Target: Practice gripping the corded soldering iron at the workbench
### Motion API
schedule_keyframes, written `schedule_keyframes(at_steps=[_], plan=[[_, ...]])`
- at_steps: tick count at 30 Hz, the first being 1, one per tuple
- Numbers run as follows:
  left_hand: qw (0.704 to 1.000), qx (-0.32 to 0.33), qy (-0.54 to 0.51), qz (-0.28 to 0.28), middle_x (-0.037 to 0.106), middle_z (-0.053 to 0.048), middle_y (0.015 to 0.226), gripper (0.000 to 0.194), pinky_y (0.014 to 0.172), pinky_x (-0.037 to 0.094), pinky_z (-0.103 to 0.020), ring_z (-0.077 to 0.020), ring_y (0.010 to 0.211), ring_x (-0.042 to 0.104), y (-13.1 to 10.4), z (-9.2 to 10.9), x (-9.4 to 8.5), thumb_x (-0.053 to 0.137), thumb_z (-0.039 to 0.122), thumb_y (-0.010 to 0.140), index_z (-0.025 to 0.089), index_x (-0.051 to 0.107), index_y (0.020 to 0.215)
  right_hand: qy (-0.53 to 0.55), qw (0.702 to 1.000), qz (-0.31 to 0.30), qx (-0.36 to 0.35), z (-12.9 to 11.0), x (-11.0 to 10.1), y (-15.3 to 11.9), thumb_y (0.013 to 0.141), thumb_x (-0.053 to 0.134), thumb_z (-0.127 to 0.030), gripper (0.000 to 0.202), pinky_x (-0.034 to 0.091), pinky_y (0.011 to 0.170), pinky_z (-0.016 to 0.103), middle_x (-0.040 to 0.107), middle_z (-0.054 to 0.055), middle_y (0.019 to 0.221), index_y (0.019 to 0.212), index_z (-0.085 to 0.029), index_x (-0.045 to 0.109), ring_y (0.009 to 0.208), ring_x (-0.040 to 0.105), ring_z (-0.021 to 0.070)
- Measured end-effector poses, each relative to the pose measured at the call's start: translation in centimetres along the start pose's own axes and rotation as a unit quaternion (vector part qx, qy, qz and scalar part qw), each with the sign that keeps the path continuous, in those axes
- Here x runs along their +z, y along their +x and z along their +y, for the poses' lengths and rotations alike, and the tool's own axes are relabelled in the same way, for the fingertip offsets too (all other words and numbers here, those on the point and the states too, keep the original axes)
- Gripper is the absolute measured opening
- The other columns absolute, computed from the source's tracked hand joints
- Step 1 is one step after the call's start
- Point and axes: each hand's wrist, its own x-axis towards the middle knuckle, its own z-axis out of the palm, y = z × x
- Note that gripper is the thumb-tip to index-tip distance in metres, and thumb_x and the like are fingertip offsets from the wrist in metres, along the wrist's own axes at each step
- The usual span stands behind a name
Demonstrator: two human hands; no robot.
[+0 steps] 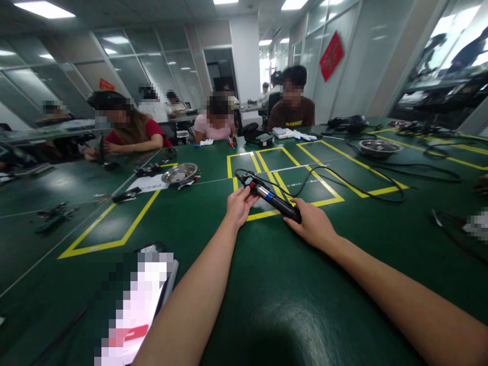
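A corded electric screwdriver (pixel 269 196), with a black grip, a blue ring and a silver section, lies slantwise between my two hands. Around its black grip end, at the lower right, my right hand (pixel 310 221) is closed. My left hand (pixel 241 206) holds the far end by the red part, with thumb and fingers pinched there. A black cord (pixel 295 193) loops from that far end and runs off to the right across the green table. Whatever tip the tool has is hidden or too small to make out.
Yellow tape rectangles (pixel 251 217) mark the green table (pixel 290 284). A blurred-out lit screen (pixel 143 300) lies at the lower left. Metal bowls stand at left (pixel 180 174) and right (pixel 380 148). Cables and tools lie along the far right. Several people sit across the table.
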Motion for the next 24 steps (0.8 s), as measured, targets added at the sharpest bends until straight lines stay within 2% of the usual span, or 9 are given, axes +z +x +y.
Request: schedule_keyframes(at_steps=[6, 10, 15, 19, 24], plan=[[1.000, 0.007, 0.004, -0.003, 0.076, -0.015, 0.098, 0.016, 0.099, 0.052, -0.049, -0.0238, 0.093, 0.074, -0.2, 0.1, 0.1, 0.068, 0.011, 0.084, 0.009, 0.068, 0.100, -0.030, 0.999, 0.001, 0.012, -0.3, -0.3, 0.0, 0.088, 0.063, -0.045, 0.047, 0.046, 0.084, 0.035, 0.067, 0.013, 0.109, 0.125, -0.015, 0.058, 0.100, 0.063, 0.0281], [1.000, 0.004, 0.005, -0.002, 0.076, -0.015, 0.099, 0.018, 0.099, 0.053, -0.048, -0.0243, 0.095, 0.073, -0.2, 0.3, 0.1, 0.070, 0.012, 0.083, 0.009, 0.068, 0.101, -0.037, 0.999, -0.012, 0.018, -0.4, -0.8, 0.0, 0.083, 0.067, -0.051, 0.055, 0.046, 0.079, 0.034, 0.064, 0.014, 0.110, 0.124, -0.015, 0.059, 0.095, 0.063, 0.0270], [1.000, 0.006, 0.012, -0.001, 0.076, -0.013, 0.096, 0.017, 0.097, 0.055, -0.047, -0.0227, 0.090, 0.074, -0.3, 0.3, 0.2, 0.069, 0.012, 0.084, 0.009, 0.068, 0.101, -0.046, 0.997, -0.052, 0.014, -0.5, -1.5, 0.1, 0.090, 0.056, -0.050, 0.035, 0.043, 0.072, 0.032, 0.067, 0.011, 0.094, 0.102, -0.017, 0.064, 0.086, 0.064, 0.0256], [1.000, 0.007, 0.018, 0.001, 0.076, -0.014, 0.097, 0.017, 0.098, 0.054, -0.047, -0.0238, 0.094, 0.074, -0.3, 0.2, 0.2, 0.067, 0.011, 0.085, 0.009, 0.068, 0.102, -0.035, 0.998, -0.048, 0.030, -0.6, -1.4, 0.0, 0.089, 0.062, -0.043, 0.031, 0.042, 0.070, 0.031, 0.070, 0.010, 0.096, 0.105, -0.017, 0.062, 0.086, 0.066, 0.0257], [1.000, 0.010, 0.009, -0.003, 0.075, -0.017, 0.102, 0.019, 0.099, 0.053, -0.050, -0.0263, 0.097, 0.073, -0.1, 0.2, 0.1, 0.069, 0.011, 0.084, 0.007, 0.068, 0.102, -0.019, 0.996, -0.024, 0.086, -0.7, -0.6, -0.2, 0.086, 0.066, -0.038, 0.034, 0.041, 0.067, 0.030, 0.071, 0.010, 0.096, 0.112, -0.018, 0.057, 0.085, 0.067, 0.0264]])
